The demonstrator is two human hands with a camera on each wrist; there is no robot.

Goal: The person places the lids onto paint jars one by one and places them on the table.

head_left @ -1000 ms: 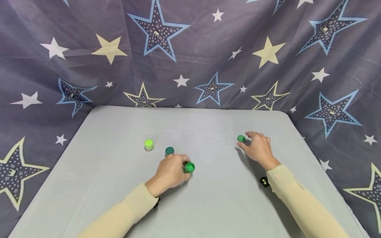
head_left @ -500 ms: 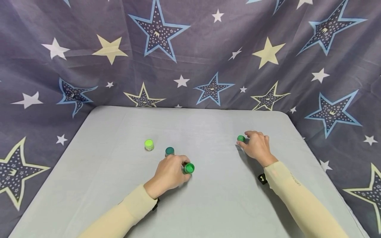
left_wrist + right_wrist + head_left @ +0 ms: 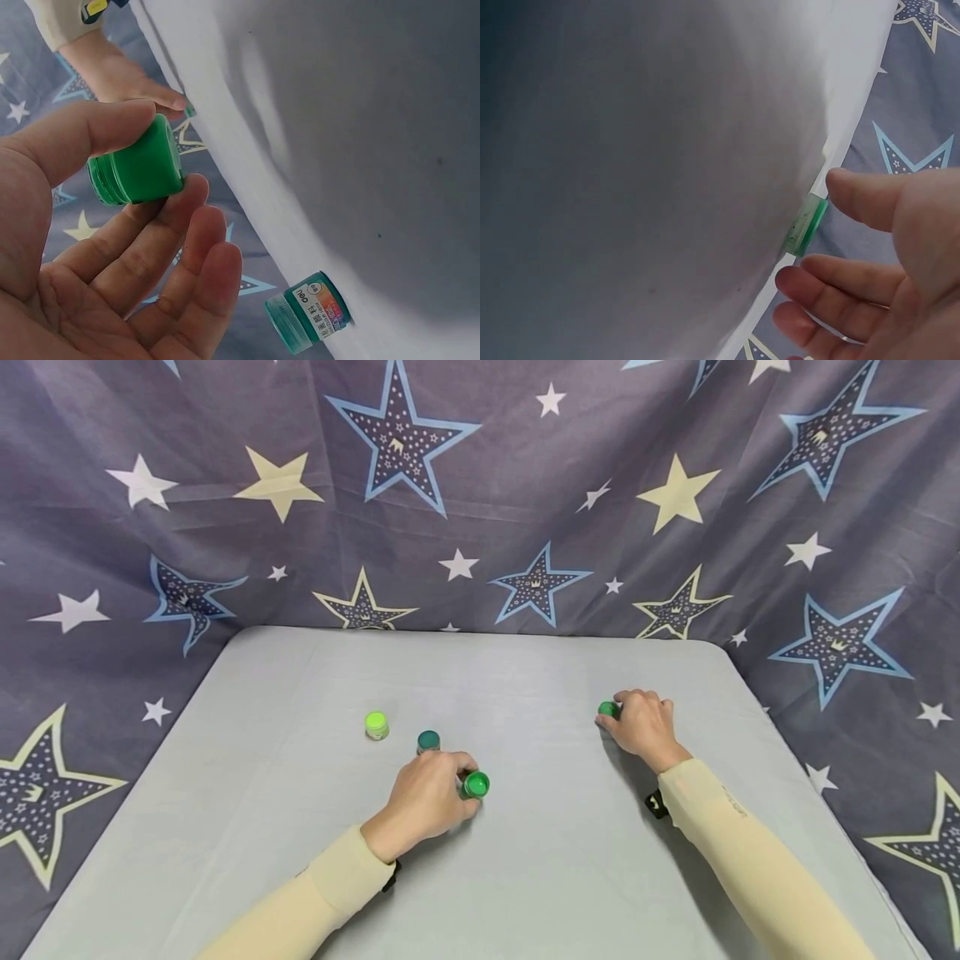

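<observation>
My left hand point(image 3: 427, 793) holds an uncapped green paint jar point(image 3: 146, 165) between thumb and fingers, with green paint visible inside in the head view. Just beyond that hand stands a capped teal paint jar point(image 3: 428, 741), its label showing in the left wrist view. Farther left is a yellow-green capped jar point(image 3: 377, 725). At the right of the table, my right hand point(image 3: 643, 728) is beside a small green lid point(image 3: 808, 225) lying on the cloth. Thumb and fingers stand on either side of the lid, apparently without gripping it.
A white-grey cloth covers the table point(image 3: 525, 877). Directly behind its far edge hangs a dark curtain point(image 3: 495, 510) with a star pattern, which also runs along both sides.
My right hand has moved slightly left, and its thumb and fingers have come closer around the green lid. The left hand keeps hold of the green paint jar, nearly still.
</observation>
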